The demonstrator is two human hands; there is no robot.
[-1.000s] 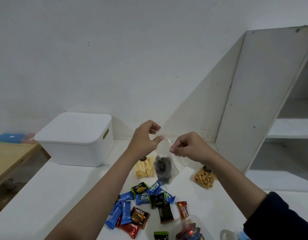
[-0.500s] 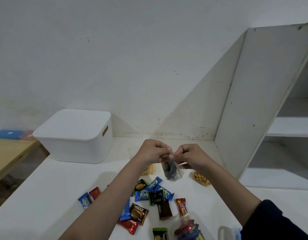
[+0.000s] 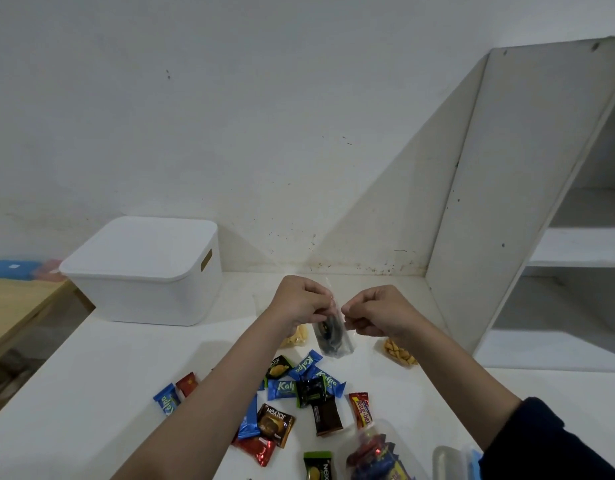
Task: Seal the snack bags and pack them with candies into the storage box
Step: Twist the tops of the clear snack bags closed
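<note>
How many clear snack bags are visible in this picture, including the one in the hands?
3. One clear bag with dark snacks hangs from both hands; a yellow-snack bag lies partly behind the left wrist; an orange-snack bag lies below the right hand. More may be hidden.

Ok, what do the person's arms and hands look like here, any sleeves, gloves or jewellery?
Both hands are bare, with no gloves. The left hand and its forearm are uncovered all the way to the bottom edge of the picture. The right hand and forearm are also bare, but a dark navy sleeve is pushed up near the elbow. No rings, watch or bracelets are visible on either side.
</note>
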